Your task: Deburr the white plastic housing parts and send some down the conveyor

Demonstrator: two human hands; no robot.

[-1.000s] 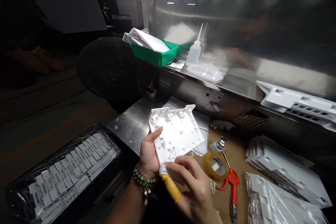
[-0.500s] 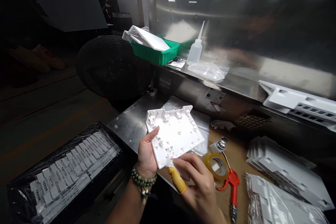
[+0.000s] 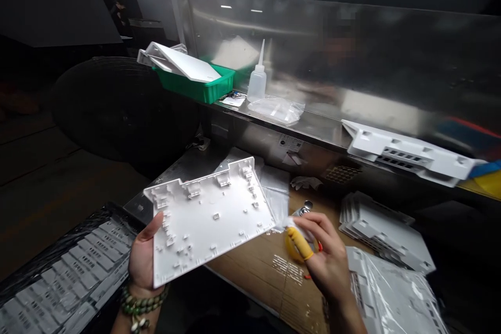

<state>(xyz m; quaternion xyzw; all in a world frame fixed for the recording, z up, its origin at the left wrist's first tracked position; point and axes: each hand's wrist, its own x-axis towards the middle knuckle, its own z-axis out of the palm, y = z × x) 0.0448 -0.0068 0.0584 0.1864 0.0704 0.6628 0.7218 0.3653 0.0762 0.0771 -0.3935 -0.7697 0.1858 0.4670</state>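
A white plastic housing panel (image 3: 211, 229) faces me with its inner side, which has clips and small posts. My left hand (image 3: 144, 258) grips it by the left edge, thumb on the inner face, a bead bracelet at the wrist. Just off the panel's right corner, my right hand (image 3: 323, 255) pinches a small white wad, seemingly cloth or tissue (image 3: 287, 222), mostly hidden by the fingers. A yellow finger cot (image 3: 299, 242) covers one digit of that hand. Behind it are a roll of tape (image 3: 291, 250) and a metal-lidded dispenser bottle (image 3: 305, 207), both partly hidden.
Several white panels (image 3: 387, 229) are stacked at the right, with bagged ones (image 3: 395, 287) in front. Wrapped parts (image 3: 74, 276) fill a black-lined tray at lower left. On the shelf stand a green bin (image 3: 195, 88), a squeeze bottle (image 3: 257, 83) and another housing (image 3: 407, 154).
The panel has come closer to me and moved left with my left hand. My right hand has moved right, from the panel's lower edge to beyond its right corner. The view has turned right.
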